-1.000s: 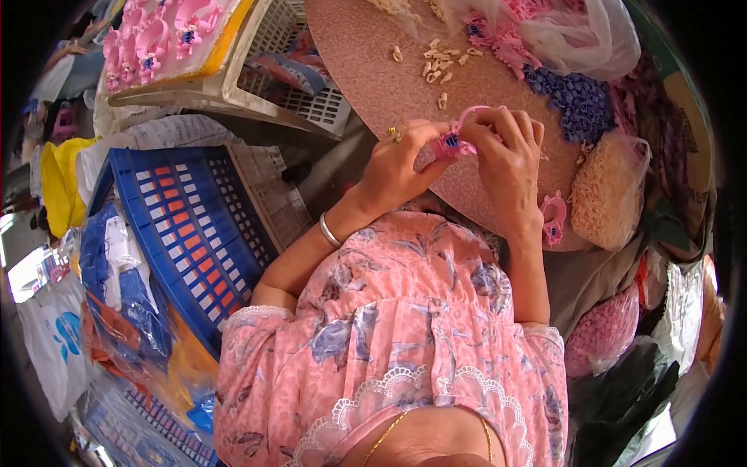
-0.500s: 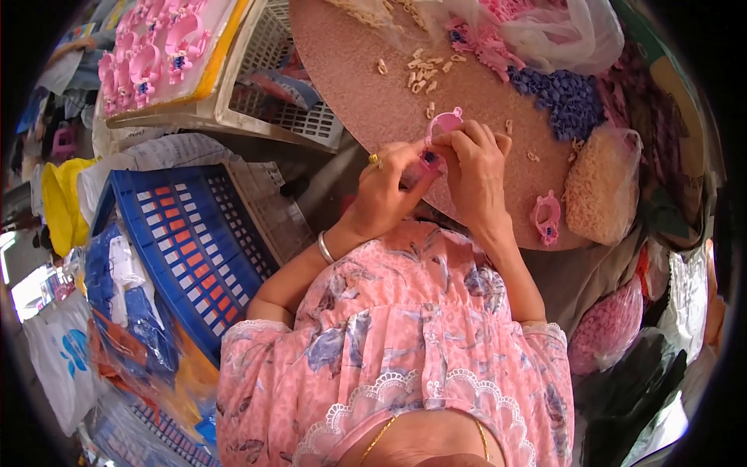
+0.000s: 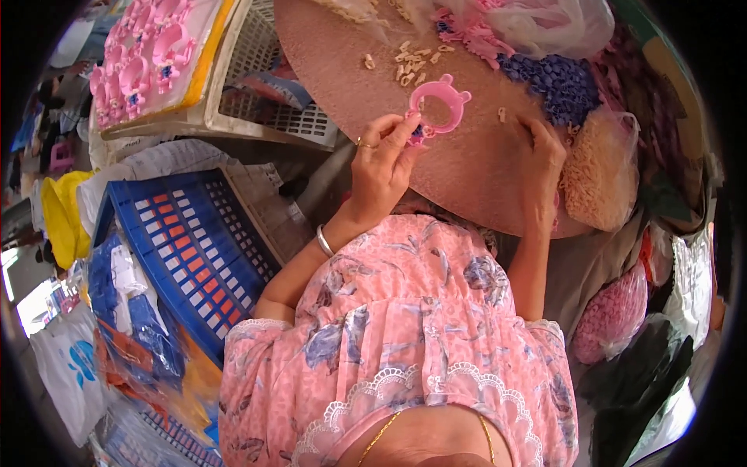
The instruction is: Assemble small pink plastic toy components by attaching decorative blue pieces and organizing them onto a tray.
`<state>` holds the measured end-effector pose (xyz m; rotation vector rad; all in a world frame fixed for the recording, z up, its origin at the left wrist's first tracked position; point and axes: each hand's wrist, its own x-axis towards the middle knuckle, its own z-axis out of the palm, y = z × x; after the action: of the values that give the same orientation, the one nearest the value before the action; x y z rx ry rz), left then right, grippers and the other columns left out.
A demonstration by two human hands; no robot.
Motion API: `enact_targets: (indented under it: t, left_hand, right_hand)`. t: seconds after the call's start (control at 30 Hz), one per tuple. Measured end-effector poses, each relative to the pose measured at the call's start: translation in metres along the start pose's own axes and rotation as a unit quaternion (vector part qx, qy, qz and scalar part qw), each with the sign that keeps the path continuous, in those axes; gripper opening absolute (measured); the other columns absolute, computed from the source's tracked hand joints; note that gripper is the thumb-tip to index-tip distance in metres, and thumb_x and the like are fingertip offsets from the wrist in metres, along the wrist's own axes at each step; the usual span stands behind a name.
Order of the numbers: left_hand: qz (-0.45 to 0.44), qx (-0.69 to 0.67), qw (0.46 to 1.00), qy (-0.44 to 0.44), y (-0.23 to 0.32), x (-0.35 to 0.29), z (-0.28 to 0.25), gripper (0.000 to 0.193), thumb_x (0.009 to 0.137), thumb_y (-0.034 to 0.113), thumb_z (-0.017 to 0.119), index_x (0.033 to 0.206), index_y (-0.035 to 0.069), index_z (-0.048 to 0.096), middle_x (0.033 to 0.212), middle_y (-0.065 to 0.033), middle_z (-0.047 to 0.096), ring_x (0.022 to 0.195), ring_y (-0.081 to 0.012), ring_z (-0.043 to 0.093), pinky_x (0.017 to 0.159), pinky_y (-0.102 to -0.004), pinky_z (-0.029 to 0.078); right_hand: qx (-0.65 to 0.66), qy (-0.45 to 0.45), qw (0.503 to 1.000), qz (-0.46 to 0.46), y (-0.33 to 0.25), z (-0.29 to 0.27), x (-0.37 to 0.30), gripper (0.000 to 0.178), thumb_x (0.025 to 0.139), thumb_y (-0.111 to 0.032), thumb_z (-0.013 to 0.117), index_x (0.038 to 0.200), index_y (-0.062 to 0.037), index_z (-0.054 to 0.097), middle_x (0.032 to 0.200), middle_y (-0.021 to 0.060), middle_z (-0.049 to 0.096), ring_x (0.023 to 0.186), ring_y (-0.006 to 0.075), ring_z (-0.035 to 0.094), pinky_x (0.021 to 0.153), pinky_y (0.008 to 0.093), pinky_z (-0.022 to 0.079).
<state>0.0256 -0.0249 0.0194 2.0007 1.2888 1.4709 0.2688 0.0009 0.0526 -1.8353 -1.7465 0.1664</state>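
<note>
My left hand (image 3: pixel 383 159) is closed, pinching a pink plastic ring-shaped piece (image 3: pixel 459 117) by its lower end. The ring has two small ears and a dark blue part near my fingertips. Out over the round table, my right hand (image 3: pixel 542 159) is apart from the ring, its fingers loosely bent with nothing visible in them. Close to its fingertips lie a small cream-coloured piece (image 3: pixel 502 114) and a heap of dark blue pieces (image 3: pixel 554 87). My right forearm mostly hides another pink piece on the table.
Small cream pieces (image 3: pixel 406 70) lie scattered on the round table (image 3: pixel 334 70). A clear bag of cream pieces (image 3: pixel 601 183) stands at its right edge. At far left, pink ring pieces (image 3: pixel 134 74) stand in rows on a crate. A blue basket (image 3: pixel 124 210) leans below.
My right hand has let go of the pink ring piece and moved right across the table. The left hand keeps the ring, which has turned so that its ears point up and right.
</note>
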Motion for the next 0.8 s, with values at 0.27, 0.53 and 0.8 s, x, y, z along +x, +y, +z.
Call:
enact_targets:
  t: [0.27, 0.53, 0.8]
  left_hand:
    - [0.043, -0.003, 0.995, -0.089, 0.003, -0.008, -0.004, 0.047, 0.091, 0.005, 0.064, 0.136, 0.001, 0.055, 0.120, -0.0185, 0.050, 0.102, -0.0317, 0.054, 0.089, -0.0396, 0.047]
    - [0.102, 0.129, 0.981, -0.102, -0.005, -0.010, -0.010, 0.052, 0.087, 0.008, 0.068, 0.137, 0.003, 0.055, 0.132, -0.0174, 0.051, 0.112, -0.0330, 0.054, 0.095, -0.0399, 0.047]
    - [0.163, 0.193, 0.964, -0.088, -0.005, 0.000, -0.013, 0.046, 0.082, -0.001, 0.068, 0.127, -0.002, 0.060, 0.136, -0.0153, 0.055, 0.123, -0.0330, 0.054, 0.099, -0.0401, 0.048]
  right_hand:
    - [0.486, -0.137, 0.847, 0.167, -0.065, 0.017, -0.028, 0.030, 0.101, -0.013, 0.057, 0.126, 0.0026, 0.058, 0.099, 0.0061, 0.068, 0.082, 0.0106, 0.065, 0.071, 0.0251, 0.055]
    - [0.576, -0.197, 0.750, 0.259, -0.071, 0.028, -0.024, 0.032, 0.098, -0.020, 0.063, 0.121, 0.0010, 0.057, 0.094, 0.0066, 0.068, 0.078, 0.0120, 0.067, 0.067, 0.0261, 0.056]
    - [0.620, -0.212, 0.697, 0.291, -0.064, 0.029, -0.022, 0.028, 0.096, -0.022, 0.066, 0.114, -0.0014, 0.059, 0.090, 0.0052, 0.068, 0.074, 0.0117, 0.067, 0.064, 0.0239, 0.055]
